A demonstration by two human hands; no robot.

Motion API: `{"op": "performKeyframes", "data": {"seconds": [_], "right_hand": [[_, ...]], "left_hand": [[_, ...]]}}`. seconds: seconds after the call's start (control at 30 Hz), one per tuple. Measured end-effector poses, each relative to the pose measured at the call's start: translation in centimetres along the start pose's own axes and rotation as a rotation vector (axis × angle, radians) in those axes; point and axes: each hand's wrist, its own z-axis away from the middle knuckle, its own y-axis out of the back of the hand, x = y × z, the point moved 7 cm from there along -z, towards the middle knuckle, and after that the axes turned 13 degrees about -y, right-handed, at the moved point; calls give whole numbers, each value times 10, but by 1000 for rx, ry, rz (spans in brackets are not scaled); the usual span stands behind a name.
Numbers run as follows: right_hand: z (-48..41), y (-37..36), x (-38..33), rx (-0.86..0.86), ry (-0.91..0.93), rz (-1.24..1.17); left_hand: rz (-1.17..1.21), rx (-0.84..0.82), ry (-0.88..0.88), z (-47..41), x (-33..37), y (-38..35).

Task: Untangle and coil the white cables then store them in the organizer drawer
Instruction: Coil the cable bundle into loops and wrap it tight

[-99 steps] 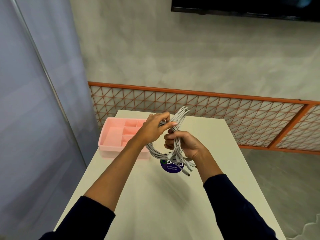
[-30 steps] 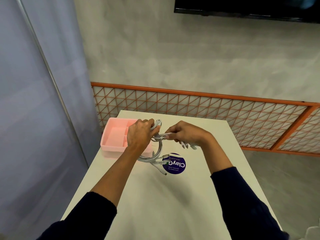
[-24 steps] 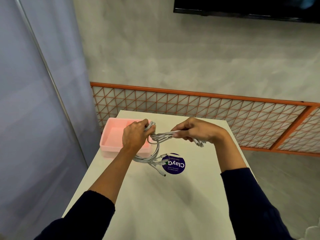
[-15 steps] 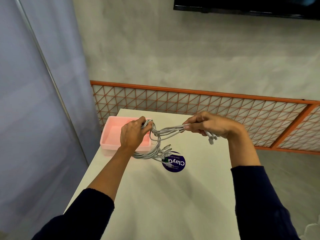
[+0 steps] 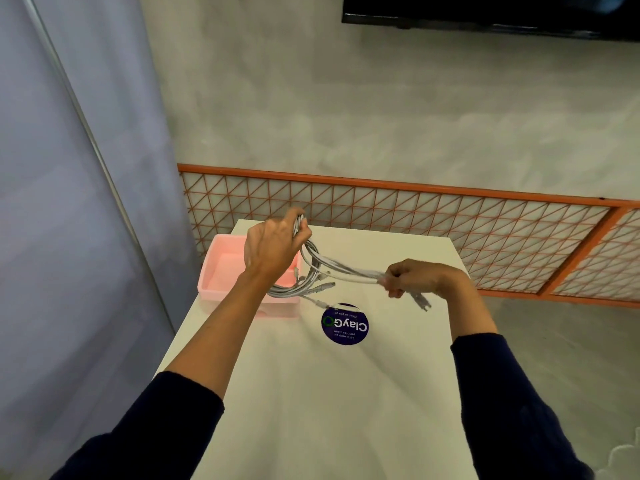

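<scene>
Over your desk (image 5: 311,393), left hand (image 5: 273,251) and right hand (image 5: 415,277) gripped the cables (image 5: 339,267), untangling unfinished; coiling and the ten o'clock drawer (image 5: 225,271) awaited.

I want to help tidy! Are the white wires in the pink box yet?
Out. The left hand and right hand hold the white cables up, not in the pink organizer.

round sticker (image 5: 345,323) – "ClayGo", upside down, on table (image 5: 311,393)
</scene>
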Motion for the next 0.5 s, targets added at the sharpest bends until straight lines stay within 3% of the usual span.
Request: {"op": "performKeyframes", "data": {"seconds": [0.23, 0.5], "right_hand": [[-5, -62, -13, -343, -35, 123], [-10, -78, -64, -99, 144, -74]], "left_hand": [[-142, -121, -25, -13, 21, -3], [-179, -161, -24, -13, 35, -8]]}}
